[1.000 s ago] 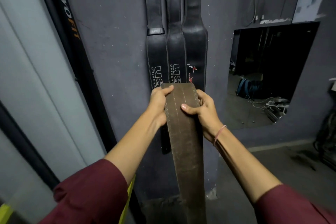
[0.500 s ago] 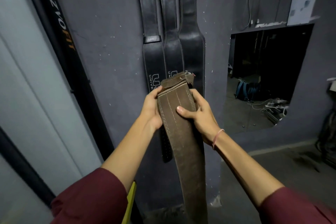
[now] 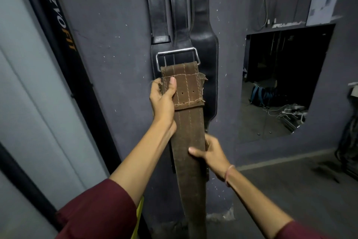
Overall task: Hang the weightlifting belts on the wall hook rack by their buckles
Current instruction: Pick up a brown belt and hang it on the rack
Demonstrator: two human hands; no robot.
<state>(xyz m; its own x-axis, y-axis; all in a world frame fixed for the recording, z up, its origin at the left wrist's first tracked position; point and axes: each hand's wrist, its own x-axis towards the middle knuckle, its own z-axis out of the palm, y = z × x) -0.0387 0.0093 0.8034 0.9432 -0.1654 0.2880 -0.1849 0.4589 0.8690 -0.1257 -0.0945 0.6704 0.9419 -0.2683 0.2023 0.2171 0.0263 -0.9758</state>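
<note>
Far left: a pale panel and a black post (image 3: 64, 45) with partly readable orange-and-white lettering, its top cut off by the frame.

Left hand (image 3: 163, 101) closed around the left edge of the brown belt (image 3: 188, 141), thumb lying on the stitched flap at its upper end; the other fingers are hidden behind the leather. A metal buckle (image 3: 176, 57) stands up from that end, held in front of the black belts (image 3: 203, 48) hanging on the grey wall (image 3: 108, 25). Three black straps can be made out, overlapping; their tops run out of frame, so the hook rack itself is not visible.

Right hand (image 3: 212, 154) lower down, gripping the brown belt's right edge, thumb across the front, other fingers mostly out of sight behind. A thin band sits on that wrist. The brown belt hangs down between the forearms; its lower end is cut off at the bottom edge.

Right: a mirror (image 3: 286, 83) in the wall, showing a dark room with a blue bag and cables, details murky. A paper sheet (image 3: 323, 0) above it, print unreadable.
</note>
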